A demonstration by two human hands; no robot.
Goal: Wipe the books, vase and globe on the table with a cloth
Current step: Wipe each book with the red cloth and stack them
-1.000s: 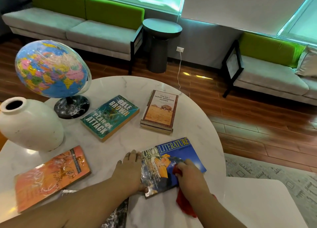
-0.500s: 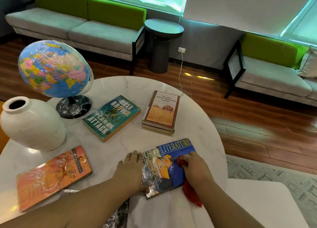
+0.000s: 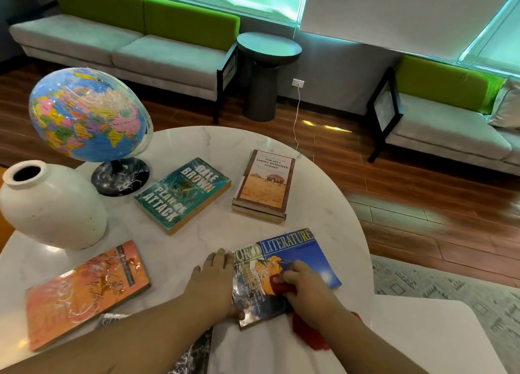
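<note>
Two bare forearms, left hand, right hand.

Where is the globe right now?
In the head view the globe stands far left on the table, just behind the white vase and left of the green book.

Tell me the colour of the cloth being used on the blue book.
Red. The head view shows the cloth bunched under the right hand.
</note>
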